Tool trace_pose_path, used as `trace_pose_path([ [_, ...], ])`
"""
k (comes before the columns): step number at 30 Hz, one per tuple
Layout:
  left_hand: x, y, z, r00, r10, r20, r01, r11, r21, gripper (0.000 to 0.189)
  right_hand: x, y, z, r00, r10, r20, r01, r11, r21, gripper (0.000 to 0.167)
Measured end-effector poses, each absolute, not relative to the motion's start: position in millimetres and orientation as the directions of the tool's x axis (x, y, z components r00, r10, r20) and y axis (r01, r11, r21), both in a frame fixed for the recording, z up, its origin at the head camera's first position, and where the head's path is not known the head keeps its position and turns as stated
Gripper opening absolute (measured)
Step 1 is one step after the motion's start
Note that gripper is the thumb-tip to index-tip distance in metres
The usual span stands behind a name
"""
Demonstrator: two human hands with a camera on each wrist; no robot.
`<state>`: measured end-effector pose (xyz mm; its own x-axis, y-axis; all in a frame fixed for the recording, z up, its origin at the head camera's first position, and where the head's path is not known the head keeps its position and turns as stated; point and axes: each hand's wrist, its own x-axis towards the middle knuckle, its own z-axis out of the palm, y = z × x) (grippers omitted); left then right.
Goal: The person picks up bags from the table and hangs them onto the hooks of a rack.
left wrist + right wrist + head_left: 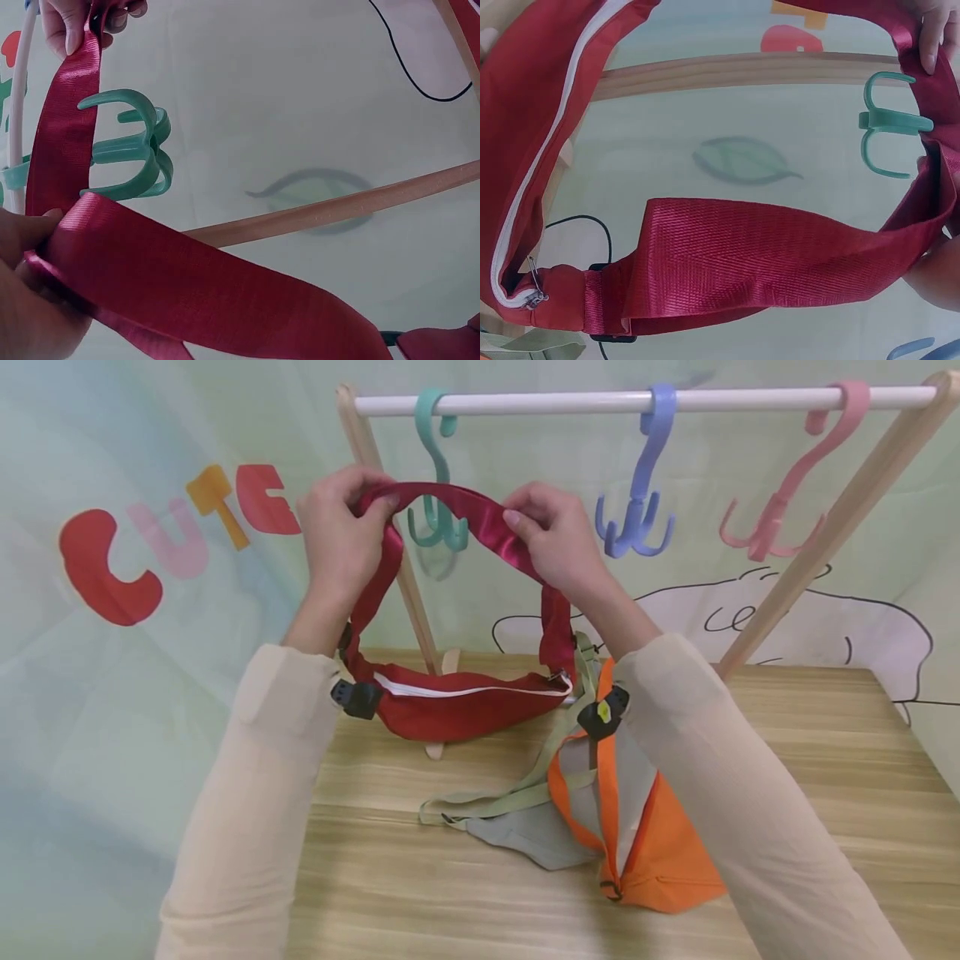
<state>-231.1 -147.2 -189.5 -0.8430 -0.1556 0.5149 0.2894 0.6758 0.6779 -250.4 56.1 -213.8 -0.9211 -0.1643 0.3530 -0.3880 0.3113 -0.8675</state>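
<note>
A red waist bag (465, 706) with a white zipper hangs from its dark red strap (450, 493), held up in front of the rack. My left hand (345, 522) pinches the strap at its upper left. At the upper right my right hand (555, 531) grips the same strap between thumb and fingers. Between the hands, the strap's top stretch crosses in front of the green hook (431, 443). In the left wrist view the hook's prongs (131, 150) stand beside the strap (225, 292). The right wrist view shows the strap (757, 255) twisted and folded near the buckle.
A white rod (525, 402) on wooden legs carries the green hook, a blue hook (645, 468) and a pink hook (802, 477). Below, a grey bag (525, 835) and an orange bag (675, 868) with loose straps lie on the wooden table (405, 893).
</note>
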Motion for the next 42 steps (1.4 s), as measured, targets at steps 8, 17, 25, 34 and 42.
trace_pose_path([
  [8,-228.4,-151.3,-191.4,-0.84,-0.134,0.525,0.307,0.682,0.664,0.027,-249.6,53.3,-209.8,-0.912,-0.178,0.368,-0.406,0.278,-0.871,0.017],
  [17,-227.0,-153.9,-190.9,-0.835,-0.095,0.543,0.334,0.697,0.635,0.027,-247.3,53.7,-205.0,-0.907,-0.209,0.365,-0.412,0.267,-0.871,0.016],
  [25,-224.0,-153.8,-190.2,-0.848,-0.068,0.526,0.338,0.695,0.634,0.027,-247.1,54.3,-203.5,-0.906,-0.212,0.367,-0.413,0.243,-0.878,0.017],
  [34,-221.6,-153.9,-189.6,-0.863,-0.038,0.504,0.341,0.691,0.637,0.026,-247.7,54.1,-203.6,-0.9,-0.216,0.379,-0.423,0.221,-0.879,0.015],
  [42,-219.8,-156.3,-189.7,-0.877,0.001,0.481,0.352,0.683,0.64,0.023,-248.6,54.4,-207.0,-0.895,-0.24,0.375,-0.428,0.233,-0.873,0.015],
])
